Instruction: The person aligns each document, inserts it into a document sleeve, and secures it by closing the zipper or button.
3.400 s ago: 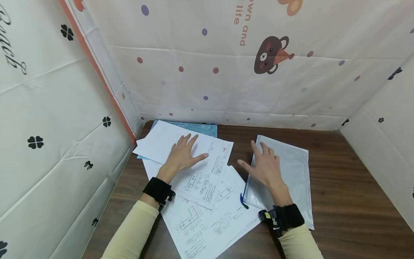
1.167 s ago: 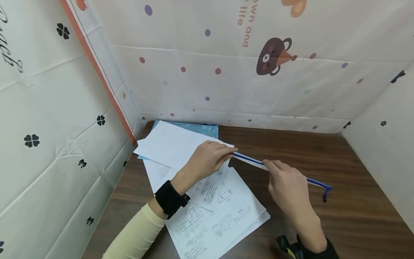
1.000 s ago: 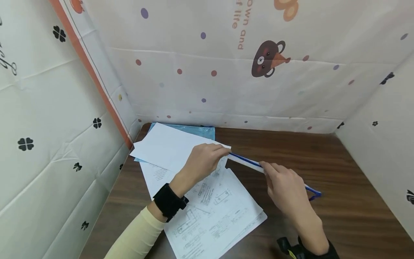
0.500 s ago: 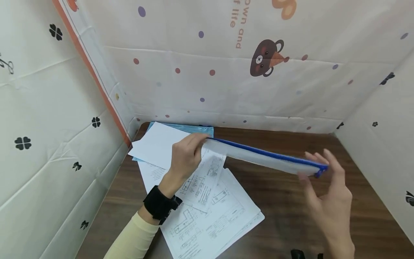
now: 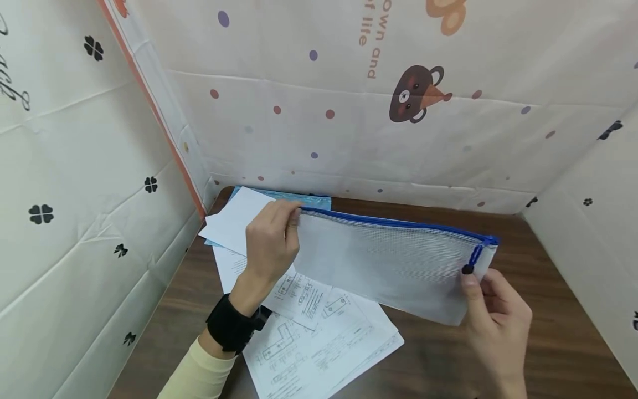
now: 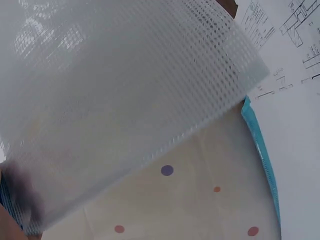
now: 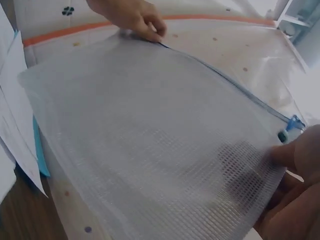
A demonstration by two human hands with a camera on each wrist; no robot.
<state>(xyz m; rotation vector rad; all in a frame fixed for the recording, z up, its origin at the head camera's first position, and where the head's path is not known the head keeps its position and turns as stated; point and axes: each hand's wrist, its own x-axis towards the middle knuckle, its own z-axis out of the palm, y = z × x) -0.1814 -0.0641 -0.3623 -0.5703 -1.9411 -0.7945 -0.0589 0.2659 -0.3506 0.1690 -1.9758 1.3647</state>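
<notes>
A translucent mesh zip pouch (image 5: 389,255) with a blue zip along its top edge is held up above the table, its face tilted toward the head camera. My left hand (image 5: 271,238) grips its top left corner. At the right edge, just under the zip's end, my right hand (image 5: 500,321) pinches the pouch between thumb and fingers. The blue zip pull (image 5: 476,257) with a black tip hangs by my right thumb. In the right wrist view, dark finger shapes show through the mesh (image 7: 150,125). The left wrist view is mostly filled by the pouch (image 6: 125,90).
Several overlapping sheets with technical drawings (image 5: 319,354) lie on the brown wooden table (image 5: 563,343), partly behind the pouch. A blue pouch (image 5: 319,203) lies under the sheets at the back left. Printed cloth walls (image 5: 279,133) stand behind and at both sides.
Both hands lay spread earlier, left on the sheets, right over the pouch. The pouch has since been lifted and turned to face the camera. My right hand has shifted to its right end.
</notes>
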